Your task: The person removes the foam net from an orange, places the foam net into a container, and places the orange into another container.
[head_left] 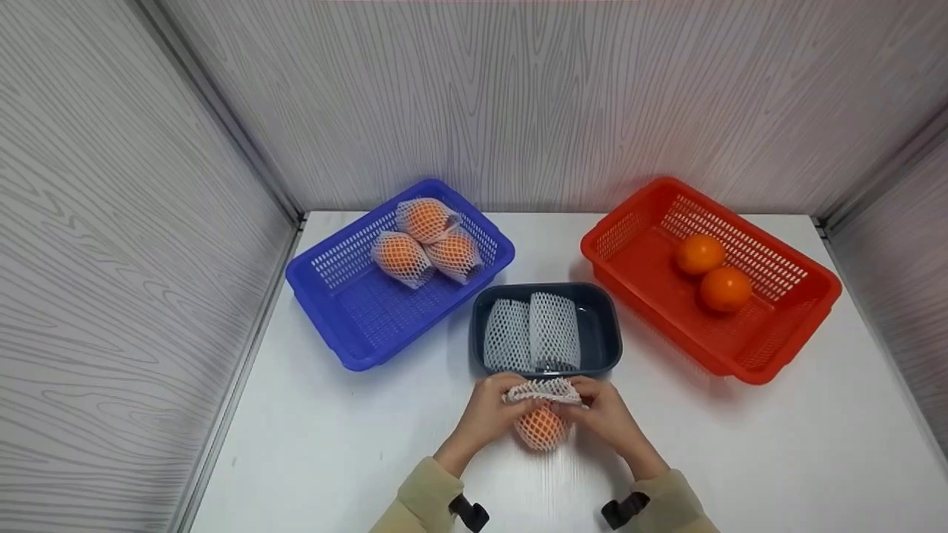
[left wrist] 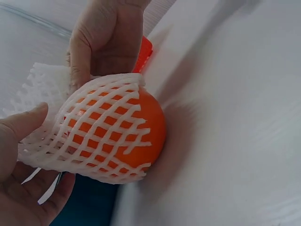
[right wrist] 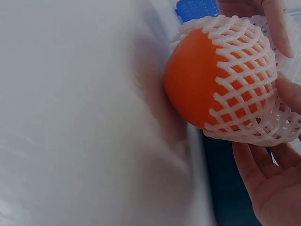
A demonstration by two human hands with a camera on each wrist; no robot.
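Note:
An orange point(left wrist: 154, 122) stands on the table with a white foam net sleeve point(left wrist: 101, 127) pulled over most of it. Its lowest part shows bare in both wrist views. My left hand point(head_left: 492, 411) pinches the left side of the sleeve's open upper end, thumb on the near face. At the right side of that same end, my right hand point(head_left: 603, 416) grips the foam likewise. Just beyond the hands, a dark blue-grey tray point(head_left: 609, 326) holds flat foam net sleeves point(head_left: 554, 329) lying side by side.
A blue basket point(head_left: 326, 326) at the back left holds three oranges in foam nets point(head_left: 428, 220). In the red basket point(head_left: 785, 348) at the back right lie two bare oranges point(head_left: 726, 289). Wood-grain panels point(head_left: 459, 96) enclose the white table point(head_left: 318, 437) at the back and sides.

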